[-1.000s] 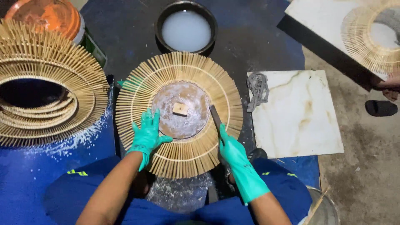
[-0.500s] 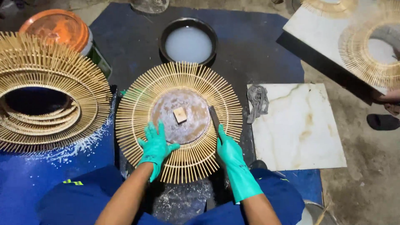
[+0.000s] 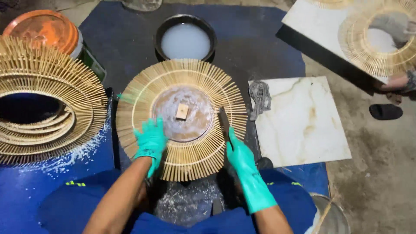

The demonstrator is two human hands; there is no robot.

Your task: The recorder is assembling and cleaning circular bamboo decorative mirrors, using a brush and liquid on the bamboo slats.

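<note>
A round sunburst ring of bamboo sticks [image 3: 186,71] lies in front of me around a brown disc [image 3: 197,121] with a small wooden block [image 3: 182,111] on it. My left hand [image 3: 150,141], in a green glove, rests flat with spread fingers on the sticks at the ring's lower left. My right hand [image 3: 239,154], also gloved in green, grips a dark flat blade [image 3: 223,121] that lies across the sticks at the ring's right side.
A black bowl of milky white liquid [image 3: 185,41] stands behind the ring. A stack of finished stick rings [image 3: 41,108] sits left, an orange-lidded bucket [image 3: 41,28] behind it. A marble tile [image 3: 301,119] and grey rag [image 3: 259,96] lie right. Another person's hand [image 3: 396,82] holds a ring far right.
The view has drifted slightly. My left hand has slid a little along the lower-left sticks; my right hand stays on the blade at the ring's right side.
</note>
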